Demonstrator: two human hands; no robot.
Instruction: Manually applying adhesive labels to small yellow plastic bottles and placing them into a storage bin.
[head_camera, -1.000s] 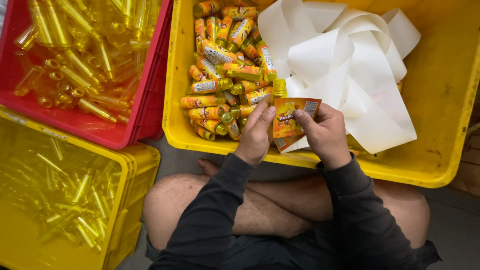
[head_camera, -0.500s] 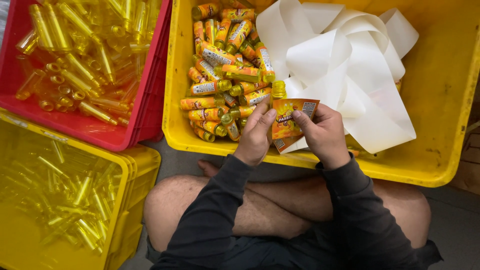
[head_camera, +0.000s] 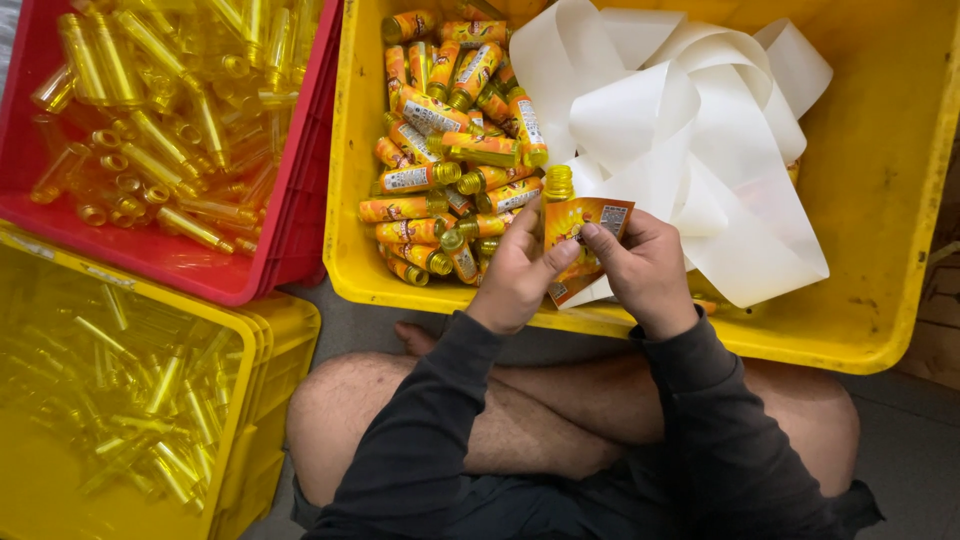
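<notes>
My left hand (head_camera: 515, 270) grips a small yellow bottle (head_camera: 558, 184), whose gold cap shows above the fingers. Its thumb presses on an orange label (head_camera: 590, 222) wrapped against the bottle. My right hand (head_camera: 645, 268) pinches the label's right side with thumb and fingers. Both hands hover over the front edge of a yellow crate (head_camera: 870, 160). Behind them lies a pile of labelled bottles (head_camera: 450, 150). A tangle of white backing strip (head_camera: 690, 130) fills the crate's middle.
A red crate (head_camera: 290, 180) of bare yellow bottles stands at the left, overlapping another yellow crate (head_camera: 260, 400) of bare bottles below it. My crossed bare legs (head_camera: 520, 420) rest on the grey floor just in front of the crates.
My left thumb has slid rightwards over the label, covering more of it. The label now sits closer against the bottle. Both hands stay in the same place.
</notes>
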